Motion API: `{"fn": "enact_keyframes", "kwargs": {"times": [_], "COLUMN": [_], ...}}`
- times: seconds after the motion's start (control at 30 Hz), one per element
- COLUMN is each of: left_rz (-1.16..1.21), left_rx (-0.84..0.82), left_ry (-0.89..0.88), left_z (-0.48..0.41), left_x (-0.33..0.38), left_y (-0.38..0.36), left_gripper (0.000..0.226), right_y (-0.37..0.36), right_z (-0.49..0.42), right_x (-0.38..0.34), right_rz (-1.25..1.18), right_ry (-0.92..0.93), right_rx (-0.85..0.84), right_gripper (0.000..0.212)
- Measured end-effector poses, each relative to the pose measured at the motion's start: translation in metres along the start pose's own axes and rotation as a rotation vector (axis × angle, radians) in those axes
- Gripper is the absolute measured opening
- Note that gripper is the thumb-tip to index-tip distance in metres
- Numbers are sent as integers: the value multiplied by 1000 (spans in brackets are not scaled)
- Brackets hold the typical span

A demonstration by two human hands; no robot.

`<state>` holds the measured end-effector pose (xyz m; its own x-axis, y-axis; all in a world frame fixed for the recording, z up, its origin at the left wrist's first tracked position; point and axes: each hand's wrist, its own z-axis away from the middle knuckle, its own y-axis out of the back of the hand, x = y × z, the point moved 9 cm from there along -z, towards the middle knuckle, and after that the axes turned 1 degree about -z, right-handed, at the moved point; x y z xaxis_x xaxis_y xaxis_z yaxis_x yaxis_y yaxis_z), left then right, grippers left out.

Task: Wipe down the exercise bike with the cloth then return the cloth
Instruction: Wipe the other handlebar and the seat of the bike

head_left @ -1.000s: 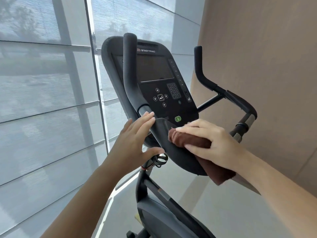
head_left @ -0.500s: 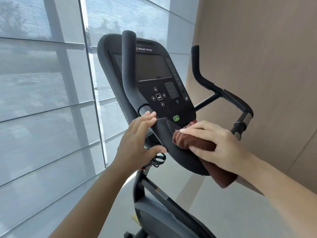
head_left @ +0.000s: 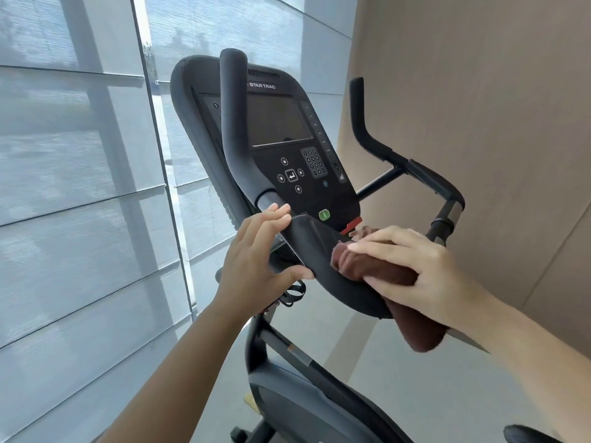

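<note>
The right hand (head_left: 412,270) is clenched around a bunched brown cloth (head_left: 377,270), pressing it against the lower right edge of the exercise bike (head_left: 287,145) console's black lip, just below the red tab (head_left: 351,226) and near the green button (head_left: 324,214). The cloth's loose end hangs down under the wrist. The left hand (head_left: 256,257) is released and spread, fingertips (head_left: 281,210) touching the left handlebar (head_left: 236,129) and thumb resting on the lip's near edge. Shaded windows (head_left: 80,187) stand at left, a tan wall (head_left: 479,123) at right
</note>
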<state>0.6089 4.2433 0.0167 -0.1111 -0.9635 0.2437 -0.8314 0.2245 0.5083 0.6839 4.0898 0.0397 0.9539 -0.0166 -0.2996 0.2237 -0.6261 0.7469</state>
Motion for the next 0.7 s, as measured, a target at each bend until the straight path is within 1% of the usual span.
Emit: {"fn": "enact_keyframes", "kwargs": {"times": [0.07,0.17,0.23,0.33,0.4,0.47,0.53,0.63,0.7], "left_rz": [15,40,45,19,4,13,14,-6,-28], "left_rx": [-10,-24,-16,-8,14,35,36,25,1], "left_ry": [13,33,23,-16,-40,-45,-42,-38,-33], "left_z": [-1,-2,-2,-2,-1,0,0,0,0], "left_x": [0,-1,-1,1,3,4,6,7,8], "left_y": [1,1,1,-1,0,2,2,5,5], "left_gripper": [86,90,89,84,81,81,83,85,88], "right_y": [-9,-22,-23,-13,-3,6,14,22,14], "right_z": [-32,-64,-58,-21,9,30,40,38,36], "right_x": [-3,-9,-8,-4,-3,0,6,16,25], "right_rz": [-90,-137,-114,-36,31,45,-17,-41,-54], "right_ry": [-64,-111,-126,-126,-125,-157,-212,-305,-417], "right_rx": [-7,3,-22,-39,16,89,190,397,435], "right_gripper": [39,39,39,43,42,40,42,49,54]}}
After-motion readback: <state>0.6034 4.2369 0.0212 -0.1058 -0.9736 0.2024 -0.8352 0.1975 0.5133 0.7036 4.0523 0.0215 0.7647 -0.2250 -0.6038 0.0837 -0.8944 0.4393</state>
